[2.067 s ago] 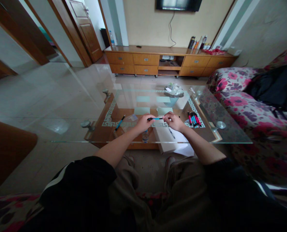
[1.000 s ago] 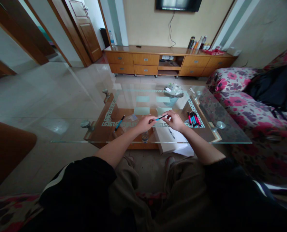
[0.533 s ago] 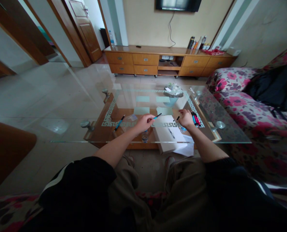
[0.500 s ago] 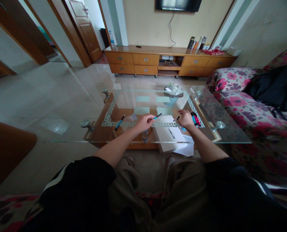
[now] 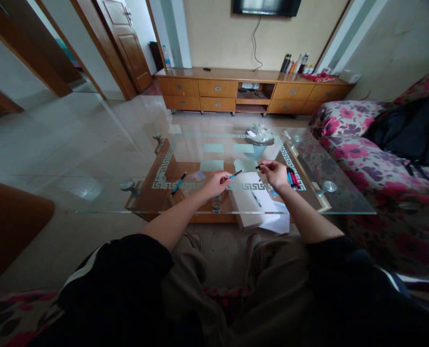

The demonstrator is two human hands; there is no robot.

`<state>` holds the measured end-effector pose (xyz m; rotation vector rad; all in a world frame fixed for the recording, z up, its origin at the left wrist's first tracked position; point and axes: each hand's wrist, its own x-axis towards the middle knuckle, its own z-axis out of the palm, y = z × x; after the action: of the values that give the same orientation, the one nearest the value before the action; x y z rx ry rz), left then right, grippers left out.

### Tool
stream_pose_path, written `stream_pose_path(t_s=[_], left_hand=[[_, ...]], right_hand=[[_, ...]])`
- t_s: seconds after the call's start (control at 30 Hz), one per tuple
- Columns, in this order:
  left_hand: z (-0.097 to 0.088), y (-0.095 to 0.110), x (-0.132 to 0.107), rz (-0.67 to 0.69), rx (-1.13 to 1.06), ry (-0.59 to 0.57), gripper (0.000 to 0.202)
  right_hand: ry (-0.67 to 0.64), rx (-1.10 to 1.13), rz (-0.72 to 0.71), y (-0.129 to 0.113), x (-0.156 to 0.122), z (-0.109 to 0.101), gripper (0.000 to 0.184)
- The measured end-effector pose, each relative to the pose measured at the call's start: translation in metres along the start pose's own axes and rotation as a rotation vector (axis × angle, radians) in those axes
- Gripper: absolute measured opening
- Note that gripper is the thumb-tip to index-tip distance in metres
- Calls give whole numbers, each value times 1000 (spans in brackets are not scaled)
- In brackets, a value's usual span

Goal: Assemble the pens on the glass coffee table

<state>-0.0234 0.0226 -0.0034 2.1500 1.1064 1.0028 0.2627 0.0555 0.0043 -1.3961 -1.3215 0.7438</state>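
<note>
My left hand (image 5: 217, 183) pinches a blue pen (image 5: 236, 174) whose black end points right and slightly up, over the glass table. Facing it, my right hand (image 5: 275, 174) is closed on a small black pen cap (image 5: 258, 166), held a short gap away from the pen's black end. Just right of that hand lie several pens (image 5: 292, 178) in blue, red and black, partly hidden by it. Another blue and black pen (image 5: 178, 184) rests at an angle on the left of the table.
The glass coffee table (image 5: 200, 205) has a lower shelf, where a white box (image 5: 246, 212) and paper show through. Beyond is a waste basket (image 5: 255, 150). A TV cabinet (image 5: 217, 89) stands at the back; a flowered sofa (image 5: 355, 154) with a black bag is at right.
My right hand has turned and shifted slightly up and left, bringing the black cap closer to the pen's end. My left hand and its pen have hardly moved.
</note>
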Motion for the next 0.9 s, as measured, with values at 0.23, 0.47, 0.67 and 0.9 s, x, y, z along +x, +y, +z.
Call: stream_pose_path(t_s=[0.23,0.47,0.67,0.9], left_hand=[[0,-2,0,9,-3,-28,22],[2,-5,0,12,7,-32,24],[2,-2,1,-1,9,-31,23],[3,-4,0,2,0,-30,22]], right_hand=[[-139,277,75,-11,-8,17,47],[-185,299,82,-20,-13,21,58],[-194,263,63,-23,-16,21,59],[-235,280,64,-28,-20,21,60]])
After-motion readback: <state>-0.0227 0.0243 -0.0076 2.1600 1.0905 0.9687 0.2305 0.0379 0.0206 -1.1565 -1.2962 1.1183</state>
